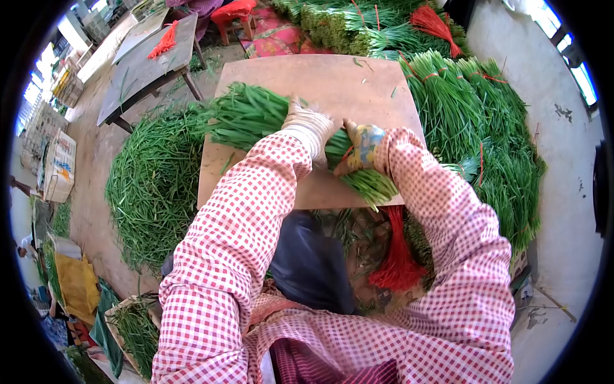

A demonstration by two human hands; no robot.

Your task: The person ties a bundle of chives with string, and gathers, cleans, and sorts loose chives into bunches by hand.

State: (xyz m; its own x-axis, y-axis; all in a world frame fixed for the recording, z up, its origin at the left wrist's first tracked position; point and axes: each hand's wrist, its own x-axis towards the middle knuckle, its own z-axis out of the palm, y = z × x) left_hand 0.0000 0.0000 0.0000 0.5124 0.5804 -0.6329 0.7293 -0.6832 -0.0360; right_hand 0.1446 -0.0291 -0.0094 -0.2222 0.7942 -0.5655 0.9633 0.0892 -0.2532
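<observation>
One bundle of green stalks [252, 115] lay across the tabletop [307, 72] — left hand [311, 130] clasped over its middle, right hand [362, 148] curled round it near the pale ends [376, 187], by a red tie [347, 153]. Step seemed to be binding — next move called for a snug hold.

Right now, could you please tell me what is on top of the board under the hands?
On the board lies a bundle of green stalks, with the left hand and right hand on it, plus a few loose scraps. The board's surface beneath the bundle is hidden.
</observation>
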